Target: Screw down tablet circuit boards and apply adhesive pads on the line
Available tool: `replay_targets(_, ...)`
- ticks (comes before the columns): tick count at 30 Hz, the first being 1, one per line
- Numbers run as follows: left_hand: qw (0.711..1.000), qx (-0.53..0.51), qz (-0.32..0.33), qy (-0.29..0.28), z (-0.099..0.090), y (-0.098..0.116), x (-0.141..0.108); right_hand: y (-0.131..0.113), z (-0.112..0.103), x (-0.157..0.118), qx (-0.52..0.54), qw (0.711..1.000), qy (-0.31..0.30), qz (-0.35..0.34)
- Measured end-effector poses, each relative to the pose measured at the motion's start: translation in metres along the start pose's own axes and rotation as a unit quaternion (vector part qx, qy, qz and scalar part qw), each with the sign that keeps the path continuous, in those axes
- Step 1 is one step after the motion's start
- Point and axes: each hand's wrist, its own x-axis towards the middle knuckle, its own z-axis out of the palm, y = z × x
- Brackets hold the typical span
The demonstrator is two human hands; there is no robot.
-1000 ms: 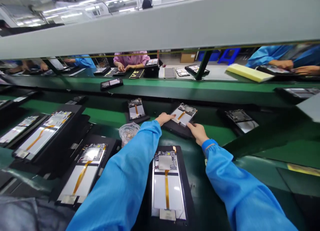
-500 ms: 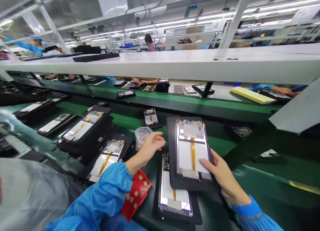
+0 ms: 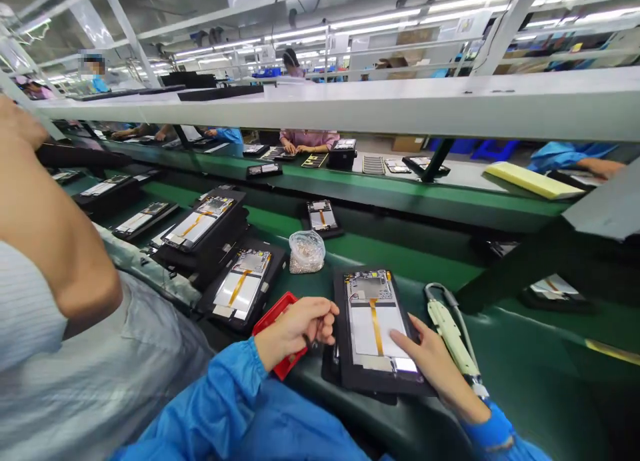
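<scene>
My right hand [image 3: 431, 358] grips an opened tablet [image 3: 364, 324] with its black backing board by the right edge, thumb over the white battery area. An orange ribbon cable [image 3: 376, 328] runs down its middle, with a circuit board at the top. Under it, dark edges of another board show. My left hand [image 3: 306, 324] is closed beside the tablet's left edge, fingers curled in; a small dark bit shows at the palm, too unclear to name. Partly behind that hand lies a red tray [image 3: 273, 314]. Just beyond is a clear plastic bag [image 3: 307, 251] of small parts.
More opened tablets on black boards [image 3: 243, 284] stand to the left, some stacked. A pale green powered screwdriver-like tool [image 3: 453, 338] with a cord lies right. A white shelf [image 3: 350, 108] crosses ahead. A co-worker's arm [image 3: 65, 234] is close on the left; others work opposite.
My right hand has lowered the tablet over the one beneath. My left hand has moved down toward me and its fingers have curled in. The view has shifted, and the neighbour's arm now shows.
</scene>
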Motion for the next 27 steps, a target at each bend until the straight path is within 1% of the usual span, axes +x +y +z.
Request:
replay_targets(1, 0.999, -0.026, 0.010, 0.018, 0.002, -0.002, 0.005, 0.003, 0.004, -0.002, -0.073, 0.995, 0.053, -0.053)
replay_targets(2, 0.998, -0.048, 0.021, 0.033, 0.005, -0.005, 0.011, 0.005, 0.008, -0.005, -0.136, 0.979, 0.107, -0.105)
replay_targets(3, 0.996, -0.065, 0.030, 0.044, 0.008, -0.007, 0.017, 0.005, 0.014, -0.011, -0.179, 0.962, 0.141, -0.148)
replay_targets(4, 0.994, -0.084, 0.037, 0.053, 0.011, -0.010, 0.023, 0.003, 0.021, -0.018, -0.197, 0.953, 0.146, -0.179)
replay_targets(5, 0.992, -0.101, 0.044, 0.060, 0.015, -0.013, 0.028, 0.001, 0.030, -0.025, -0.192, 0.952, 0.125, -0.203)
replay_targets(7, 0.988, -0.125, 0.054, 0.073, 0.022, -0.019, 0.036, -0.005, 0.050, -0.038, -0.154, 0.957, 0.033, -0.244)
replay_targets(8, 0.986, -0.132, 0.058, 0.078, 0.025, -0.022, 0.039, -0.008, 0.060, -0.042, -0.139, 0.954, 0.002, -0.267)
replay_targets(9, 0.985, -0.136, 0.061, 0.084, 0.028, -0.024, 0.041, -0.011, 0.069, -0.043, -0.126, 0.951, -0.015, -0.282)
replay_targets(10, 0.985, -0.137, 0.064, 0.088, 0.031, -0.026, 0.042, -0.013, 0.077, -0.042, -0.113, 0.951, -0.020, -0.288)
replay_targets(11, 0.984, -0.136, 0.067, 0.090, 0.034, -0.027, 0.042, -0.014, 0.082, -0.040, -0.096, 0.956, -0.019, -0.278)
replay_targets(12, 0.984, -0.134, 0.070, 0.091, 0.036, -0.028, 0.041, -0.015, 0.086, -0.036, -0.070, 0.966, -0.018, -0.250)
replay_targets(14, 0.986, -0.111, 0.082, 0.090, 0.039, -0.028, 0.036, -0.017, 0.088, -0.028, 0.018, 0.988, -0.028, -0.148)
replay_targets(15, 0.987, -0.088, 0.094, 0.092, 0.040, -0.029, 0.034, -0.017, 0.087, -0.025, 0.070, 0.993, -0.038, -0.089)
replay_targets(16, 0.987, -0.062, 0.109, 0.098, 0.041, -0.029, 0.031, -0.018, 0.086, -0.023, 0.119, 0.991, -0.048, -0.039)
replay_targets(17, 0.985, -0.039, 0.126, 0.109, 0.041, -0.030, 0.030, -0.018, 0.084, -0.022, 0.156, 0.986, -0.057, -0.007)
replay_targets(18, 0.982, -0.023, 0.142, 0.121, 0.042, -0.031, 0.029, -0.018, 0.084, -0.023, 0.171, 0.983, -0.061, 0.002)
replay_targets(20, 0.976, -0.022, 0.159, 0.145, 0.044, -0.032, 0.031, -0.017, 0.083, -0.027, 0.130, 0.990, -0.047, -0.035)
replay_targets(22, 0.974, -0.038, 0.158, 0.158, 0.046, -0.032, 0.037, -0.015, 0.084, -0.031, 0.037, 0.994, -0.017, -0.102)
replay_targets(24, 0.975, -0.047, 0.146, 0.161, 0.049, -0.031, 0.042, -0.013, 0.085, -0.033, -0.049, 0.983, 0.005, -0.178)
replay_targets(25, 0.976, -0.051, 0.140, 0.162, 0.051, -0.030, 0.044, -0.013, 0.085, -0.032, -0.075, 0.974, 0.012, -0.213)
replay_targets(27, 0.978, -0.058, 0.131, 0.154, 0.055, -0.029, 0.047, -0.014, 0.084, -0.029, -0.092, 0.960, 0.016, -0.263)
